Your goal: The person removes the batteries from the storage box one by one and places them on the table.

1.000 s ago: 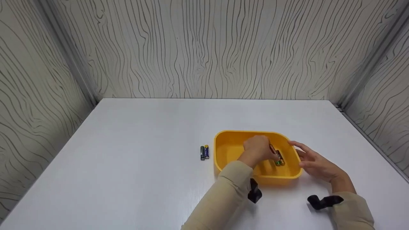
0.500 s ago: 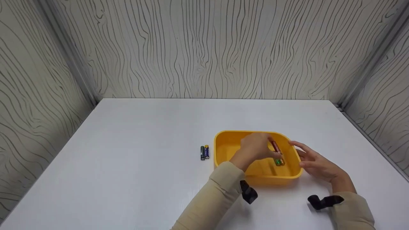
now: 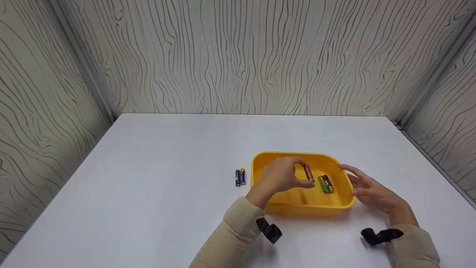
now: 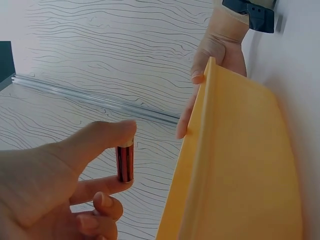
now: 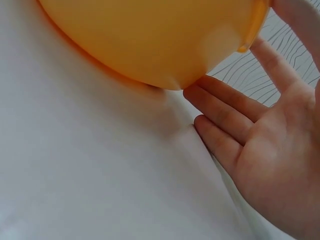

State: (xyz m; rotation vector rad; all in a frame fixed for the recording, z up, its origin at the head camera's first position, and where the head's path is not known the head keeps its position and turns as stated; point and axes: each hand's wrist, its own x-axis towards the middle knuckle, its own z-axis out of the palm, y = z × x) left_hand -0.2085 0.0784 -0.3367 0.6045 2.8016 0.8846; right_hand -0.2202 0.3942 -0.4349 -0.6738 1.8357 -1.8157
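My left hand (image 3: 279, 174) pinches a red battery (image 3: 309, 174) by its two ends, thumb at one and a fingertip at the other, over the yellow plastic bin (image 3: 303, 210). The left wrist view shows that battery (image 4: 125, 164) above rim height. A green battery (image 3: 323, 185) and a black-and-gold battery (image 3: 328, 183) lie side by side on the bin's floor. At the bin's right end, my right hand (image 3: 375, 191) rests its fingertips on the rim and outer wall. Its fingers (image 5: 225, 110) are extended in the right wrist view.
Left of the bin, a dark green battery (image 3: 237, 178) and a blue battery with a yellow end (image 3: 243, 176) lie parallel on the white table (image 3: 148, 178). Wood-grain patterned panels (image 3: 238, 56) enclose the table at the back and both sides.
My left hand has lifted the red battery from beside the other two in the bin and moved left with it. My right hand stays at the rim.
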